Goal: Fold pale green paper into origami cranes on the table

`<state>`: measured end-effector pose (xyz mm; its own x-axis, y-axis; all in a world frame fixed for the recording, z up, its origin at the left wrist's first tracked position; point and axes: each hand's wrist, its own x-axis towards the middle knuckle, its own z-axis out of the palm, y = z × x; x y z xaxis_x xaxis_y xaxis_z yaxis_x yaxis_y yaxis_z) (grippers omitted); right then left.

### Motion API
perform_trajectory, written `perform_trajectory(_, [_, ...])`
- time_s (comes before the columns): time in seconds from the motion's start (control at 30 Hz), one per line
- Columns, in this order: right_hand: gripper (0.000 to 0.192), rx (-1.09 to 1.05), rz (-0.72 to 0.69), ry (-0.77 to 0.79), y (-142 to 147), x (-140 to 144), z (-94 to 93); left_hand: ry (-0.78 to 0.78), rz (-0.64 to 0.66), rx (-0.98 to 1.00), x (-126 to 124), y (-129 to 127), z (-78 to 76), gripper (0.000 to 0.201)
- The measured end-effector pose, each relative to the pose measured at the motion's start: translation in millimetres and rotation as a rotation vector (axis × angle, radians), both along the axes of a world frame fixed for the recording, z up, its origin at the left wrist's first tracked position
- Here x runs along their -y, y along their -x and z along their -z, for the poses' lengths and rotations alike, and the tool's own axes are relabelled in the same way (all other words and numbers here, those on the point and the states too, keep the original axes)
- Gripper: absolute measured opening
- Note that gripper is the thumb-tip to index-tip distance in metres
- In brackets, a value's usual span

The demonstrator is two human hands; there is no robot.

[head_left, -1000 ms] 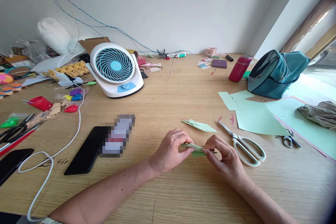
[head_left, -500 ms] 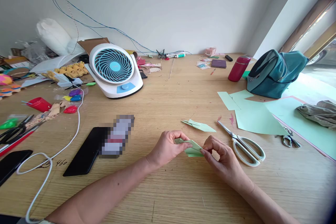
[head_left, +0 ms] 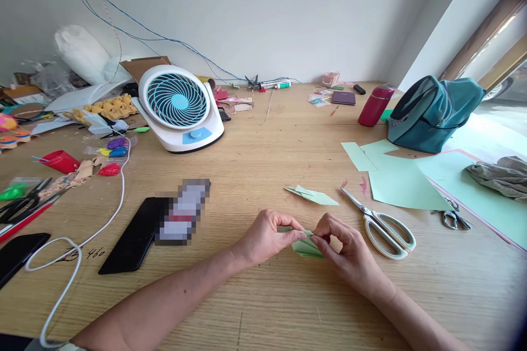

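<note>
A small folded piece of light green paper (head_left: 305,247) lies low over the wooden table (head_left: 263,296), pinched from both sides. My left hand (head_left: 267,236) grips its left end with thumb and fingers. My right hand (head_left: 346,249) pinches its right end, fingertips meeting those of the left hand at the paper's top. Most of the paper is hidden by my fingers. Another folded green paper piece (head_left: 313,195) lies flat on the table just beyond my hands.
White-handled scissors (head_left: 381,225) lie right of my hands, green paper sheets (head_left: 399,181) beyond them. A black phone (head_left: 134,236) and white cable (head_left: 78,247) lie to the left. A desk fan (head_left: 179,107), red bottle (head_left: 374,105) and teal backpack (head_left: 432,112) stand farther back.
The folded paper has been turned and lowered toward the table, and my fingertips have closed in together over its top. The other paper and scissors have not moved.
</note>
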<state>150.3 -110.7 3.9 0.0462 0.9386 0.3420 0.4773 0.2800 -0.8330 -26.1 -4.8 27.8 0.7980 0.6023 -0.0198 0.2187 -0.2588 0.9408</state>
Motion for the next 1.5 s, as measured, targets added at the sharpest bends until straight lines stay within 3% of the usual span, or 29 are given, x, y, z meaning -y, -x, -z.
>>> perform_trajectory(0.2, [0.013, 0.1, -0.079, 0.033, -0.3, 1.8, 2.5, -0.298, 0.018, -0.03, 4.1, 1.0, -2.1, 0.014])
perform_trajectory(0.33, [0.013, 0.155, -0.162, 0.063, -2.7, 4.3, 2.7, -0.337, 0.126, -0.022, 3.9, 2.2, -1.0, 0.013])
perform_trajectory(0.53, [0.016, 0.174, -0.185, 0.068, -2.1, 4.5, 2.9, -0.472, 0.188, -0.029, 1.8, 3.5, -0.1, 0.013])
perform_trajectory(0.63, [0.019, 0.159, -0.166, 0.053, -2.4, 4.3, 3.8, -0.326, 0.182, -0.01, 1.8, 3.6, -1.1, 0.014])
perform_trajectory(0.73, [0.021, 0.121, -0.107, 0.031, -3.8, 4.8, 3.3, -0.182, 0.076, -0.014, 1.2, 2.8, -3.1, 0.013])
perform_trajectory(0.83, [0.022, 0.108, -0.069, 0.039, -3.9, 4.5, 1.1, -0.157, -0.011, -0.063, -0.1, 1.7, -4.2, 0.014])
perform_trajectory(1.2, [0.023, 0.136, -0.083, 0.117, -0.9, 1.9, 0.4, -0.232, 0.045, -0.078, 0.8, 3.2, -7.6, 0.015])
perform_trajectory(1.33, [0.025, 0.144, -0.109, 0.107, -0.7, 2.0, -0.5, -0.169, 0.051, -0.095, 1.5, 2.6, -6.4, 0.015])
perform_trajectory(1.5, [0.03, 0.111, -0.003, 0.094, -2.3, 1.9, -3.2, -0.009, 0.025, -0.054, -0.2, 0.5, -7.8, 0.027])
